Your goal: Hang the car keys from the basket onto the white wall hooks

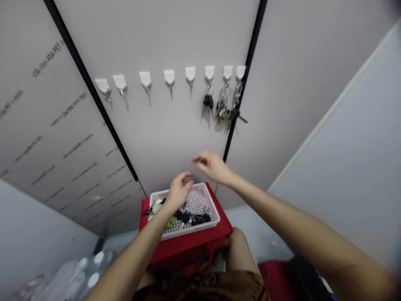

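Observation:
My left hand (179, 191) is above a white plastic basket (200, 200), its fingers loosely bent and apart, with nothing visible in them. Up and to the right of it, my right hand (214, 168) is slightly blurred in front of the wall; its fingers point left, apart, and no object shows in them. Inside the basket lies a pile of keys (188, 218), partly hidden by my left forearm. Higher on the wall, bunches of keys hang from the three rightmost white hooks, among them a pair with black heads (208, 101) and a bunch with a round tag (223, 113).
Several more white hooks (169, 77) run leftward in a row. The basket stands on a red box (188, 242) in front of my legs. Black strips (94, 96) divide the wall panels. Capped plastic bottles (94, 278) are at lower left.

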Demonstrator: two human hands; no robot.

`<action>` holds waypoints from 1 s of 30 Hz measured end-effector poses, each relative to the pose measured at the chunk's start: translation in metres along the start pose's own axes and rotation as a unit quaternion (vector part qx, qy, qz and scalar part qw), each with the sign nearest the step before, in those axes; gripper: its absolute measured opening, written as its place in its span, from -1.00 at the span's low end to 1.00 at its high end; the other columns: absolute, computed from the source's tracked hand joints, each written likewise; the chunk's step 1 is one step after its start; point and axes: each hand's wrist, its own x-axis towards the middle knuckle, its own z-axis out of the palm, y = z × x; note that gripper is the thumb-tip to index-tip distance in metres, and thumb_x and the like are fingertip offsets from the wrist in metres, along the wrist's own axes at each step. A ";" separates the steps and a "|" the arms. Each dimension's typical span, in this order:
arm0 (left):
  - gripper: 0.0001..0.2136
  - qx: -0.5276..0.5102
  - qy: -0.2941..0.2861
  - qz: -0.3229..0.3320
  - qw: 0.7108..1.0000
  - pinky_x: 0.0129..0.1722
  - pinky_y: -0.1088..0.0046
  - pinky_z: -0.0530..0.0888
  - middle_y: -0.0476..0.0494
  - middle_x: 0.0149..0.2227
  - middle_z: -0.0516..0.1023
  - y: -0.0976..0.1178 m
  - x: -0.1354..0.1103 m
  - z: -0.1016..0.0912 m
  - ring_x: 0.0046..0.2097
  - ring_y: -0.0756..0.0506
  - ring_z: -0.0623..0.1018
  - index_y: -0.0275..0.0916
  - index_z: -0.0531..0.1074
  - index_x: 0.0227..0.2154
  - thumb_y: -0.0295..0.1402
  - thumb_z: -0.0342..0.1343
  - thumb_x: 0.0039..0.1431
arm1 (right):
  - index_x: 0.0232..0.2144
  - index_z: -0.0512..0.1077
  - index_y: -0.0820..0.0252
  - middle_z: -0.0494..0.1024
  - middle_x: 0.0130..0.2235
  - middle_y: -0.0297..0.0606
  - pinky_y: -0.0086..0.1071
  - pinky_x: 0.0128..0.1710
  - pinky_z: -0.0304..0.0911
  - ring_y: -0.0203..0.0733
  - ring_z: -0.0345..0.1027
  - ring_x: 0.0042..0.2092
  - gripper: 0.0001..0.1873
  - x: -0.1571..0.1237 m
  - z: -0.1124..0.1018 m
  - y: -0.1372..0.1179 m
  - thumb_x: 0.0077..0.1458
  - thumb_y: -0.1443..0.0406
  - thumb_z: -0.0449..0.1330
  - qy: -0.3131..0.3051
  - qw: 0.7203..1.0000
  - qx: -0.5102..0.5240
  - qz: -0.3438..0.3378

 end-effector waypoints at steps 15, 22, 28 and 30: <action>-0.74 0.283 -0.138 -0.019 0.949 -0.21 0.41 0.20 -0.15 -0.32 0.35 -0.057 -0.063 0.006 -0.23 -0.06 0.30 -0.28 0.31 -0.36 -0.52 -0.09 -0.21 | -0.51 0.38 0.20 0.44 -0.48 -0.21 -0.50 -0.52 -0.01 -0.27 0.25 -0.43 -0.80 -0.082 0.091 0.020 -0.21 0.31 -0.03 -0.323 0.924 -0.197 0.048; -0.86 0.229 -0.075 -0.068 0.968 -0.37 0.50 0.25 -0.07 -0.52 0.37 -0.055 -0.060 0.006 -0.42 0.01 0.34 -0.30 0.33 -0.55 -0.50 -0.12 -0.18 | -0.58 0.34 0.27 0.36 -0.59 -0.31 -0.56 -0.55 -0.04 -0.40 0.13 -0.54 -0.81 -0.084 0.087 0.029 -0.17 0.35 -0.07 -0.255 0.965 -0.043 0.051; -0.87 0.027 -0.033 -0.099 0.994 -0.42 0.56 0.27 -0.03 -0.53 0.36 -0.038 -0.051 -0.001 -0.46 0.05 0.34 -0.31 0.29 -0.50 -0.43 -0.11 -0.16 | -0.56 0.30 0.26 0.25 -0.63 -0.42 -0.57 -0.59 -0.06 -0.44 0.03 -0.58 -0.86 -0.085 0.089 0.023 -0.24 0.29 0.03 -0.227 0.969 0.078 0.054; -0.86 -0.022 -0.046 -0.105 0.993 -0.42 0.57 0.28 -0.03 -0.52 0.36 -0.035 -0.045 -0.004 -0.46 0.06 0.34 -0.33 0.28 -0.48 -0.44 -0.11 -0.16 | -0.60 0.28 0.27 0.22 -0.66 -0.43 -0.57 -0.60 -0.05 -0.44 0.01 -0.59 -0.88 -0.086 0.089 0.022 -0.21 0.33 -0.02 -0.206 0.969 0.115 0.074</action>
